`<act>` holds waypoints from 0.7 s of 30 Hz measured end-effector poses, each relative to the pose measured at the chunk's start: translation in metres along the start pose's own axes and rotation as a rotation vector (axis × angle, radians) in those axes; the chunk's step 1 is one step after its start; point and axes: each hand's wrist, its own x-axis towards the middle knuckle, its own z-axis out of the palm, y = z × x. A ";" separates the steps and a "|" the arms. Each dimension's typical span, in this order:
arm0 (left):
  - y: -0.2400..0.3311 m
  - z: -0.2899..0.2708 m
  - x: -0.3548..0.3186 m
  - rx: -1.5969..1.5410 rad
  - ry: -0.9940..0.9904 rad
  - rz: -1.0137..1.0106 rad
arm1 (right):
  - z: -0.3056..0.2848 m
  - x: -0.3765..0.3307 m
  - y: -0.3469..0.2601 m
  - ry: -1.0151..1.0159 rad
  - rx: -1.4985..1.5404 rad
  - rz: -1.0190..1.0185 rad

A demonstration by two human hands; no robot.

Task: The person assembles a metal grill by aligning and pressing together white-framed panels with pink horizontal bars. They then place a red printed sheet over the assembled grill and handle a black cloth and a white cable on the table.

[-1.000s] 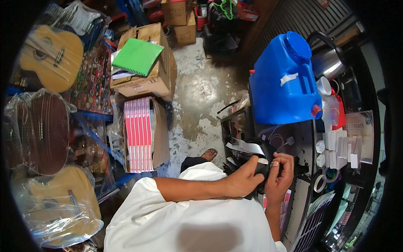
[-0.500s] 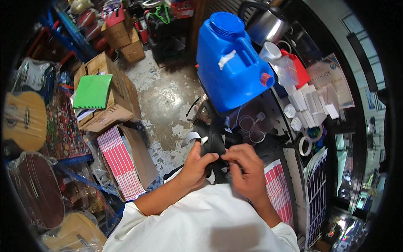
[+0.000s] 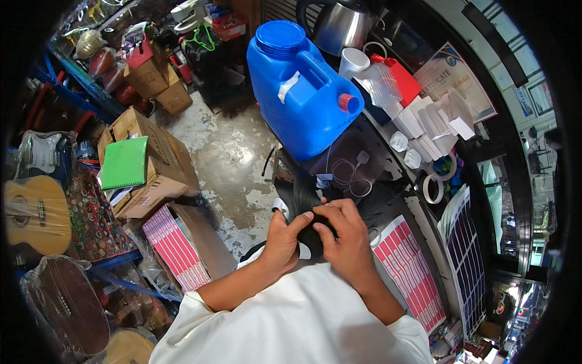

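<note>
Dominating the counter was a blue jerrycan (image 3: 300, 91), screw lid on top, small red cap on its right side, a torn strip of white tape stuck on the handle. Left on the floor sat an open brown carton (image 3: 148, 164) with a green notebook (image 3: 124, 162) lying on top; just below it leaned a stack of pink-and-white striped packs (image 3: 174, 249). A similar pink striped sheet (image 3: 409, 267) lay flat on the counter by the right forearm, with a dark grid-pattern sheet (image 3: 467, 255) beside it further right. A framed paper sign (image 3: 451, 73), pale with a round blue mark, leaned at the counter's back, white folded boxes (image 3: 433, 124) stacked in front of it. A roll of white tape (image 3: 433, 189) lay near those. Left hand (image 3: 282, 239) and right hand (image 3: 342, 233) were both closed around a black object (image 3: 306, 209) with a white tag, held at the counter's near edge just under the jerrycan; both grips tight, fingers overlapping on it. What the object was, cannot tell.
</note>
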 end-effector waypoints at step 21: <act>-0.001 -0.009 0.008 -0.061 -0.095 0.070 | 0.012 -0.006 0.001 0.037 -0.140 0.082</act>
